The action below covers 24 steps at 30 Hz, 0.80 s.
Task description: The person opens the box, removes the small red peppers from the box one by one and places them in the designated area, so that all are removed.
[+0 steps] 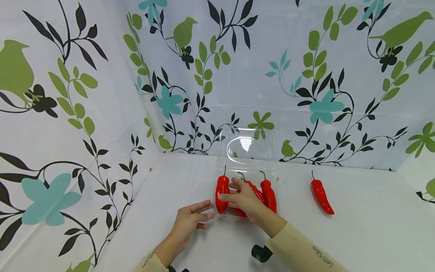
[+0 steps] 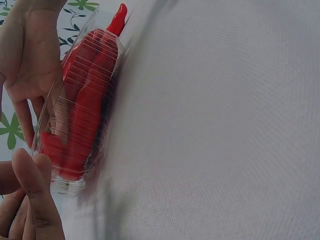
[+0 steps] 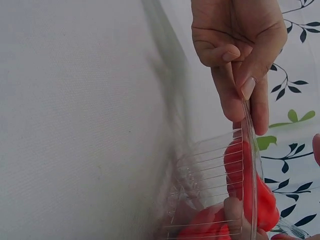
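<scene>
Visibly, L. hand [image 1: 190, 222] pinches clear box [image 1: 251, 174] by near-L. corner; R. hand [image 1: 248, 200], fingers loose, touches red pepper [image 1: 222, 184] at L. edge.

Notes from my remote seat: a small curtained-off corner; home, office or lab, I cannot tell which. I see printed fabric [image 1: 258, 56] hanging behind and to the left of the bench [image 1: 374, 211], white ground, green birds, blue flowers, dark leafy stems, creased in places. Bench top white, finely textured in my wrist views. Red peppers [image 1: 321, 197], in and beside a clear plastic box [image 1: 246, 143], lend a kitchen-like touch.
</scene>
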Each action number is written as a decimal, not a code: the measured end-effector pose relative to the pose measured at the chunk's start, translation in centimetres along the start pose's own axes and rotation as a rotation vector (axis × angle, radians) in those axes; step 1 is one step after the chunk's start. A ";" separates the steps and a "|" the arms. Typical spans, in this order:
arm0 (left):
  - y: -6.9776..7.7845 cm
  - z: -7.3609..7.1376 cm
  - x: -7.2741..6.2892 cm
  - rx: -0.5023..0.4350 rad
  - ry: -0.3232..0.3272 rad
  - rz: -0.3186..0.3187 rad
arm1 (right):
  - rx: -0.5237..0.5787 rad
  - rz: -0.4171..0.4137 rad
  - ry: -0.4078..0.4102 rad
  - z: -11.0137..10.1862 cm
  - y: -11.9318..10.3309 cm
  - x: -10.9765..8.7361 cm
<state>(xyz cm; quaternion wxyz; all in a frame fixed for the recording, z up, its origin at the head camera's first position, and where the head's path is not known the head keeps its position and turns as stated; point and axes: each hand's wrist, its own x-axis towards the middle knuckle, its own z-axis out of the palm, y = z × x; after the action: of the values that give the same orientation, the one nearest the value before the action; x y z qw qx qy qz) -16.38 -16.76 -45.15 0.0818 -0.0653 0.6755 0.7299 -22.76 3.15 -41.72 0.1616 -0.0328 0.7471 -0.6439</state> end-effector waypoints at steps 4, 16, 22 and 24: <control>-0.1 0.0 0.1 -0.005 0.004 0.001 | -0.015 -0.003 0.009 0.2 -0.1 -0.1; -0.3 0.0 0.2 -0.004 -0.002 -0.005 | -0.171 -0.019 0.097 1.0 0.2 0.2; -0.2 0.0 0.2 -0.013 -0.001 0.000 | -0.167 -0.011 0.101 1.2 0.3 0.3; -0.2 0.0 0.2 -0.017 -0.001 0.003 | -0.162 -0.008 0.103 1.3 0.4 0.3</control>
<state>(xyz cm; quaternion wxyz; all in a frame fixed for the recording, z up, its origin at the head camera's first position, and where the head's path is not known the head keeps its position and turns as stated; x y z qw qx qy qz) -16.50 -16.75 -45.41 0.0806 -0.0648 0.6694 0.7357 -22.67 1.93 -42.27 0.1172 -0.0155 0.8040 -0.5827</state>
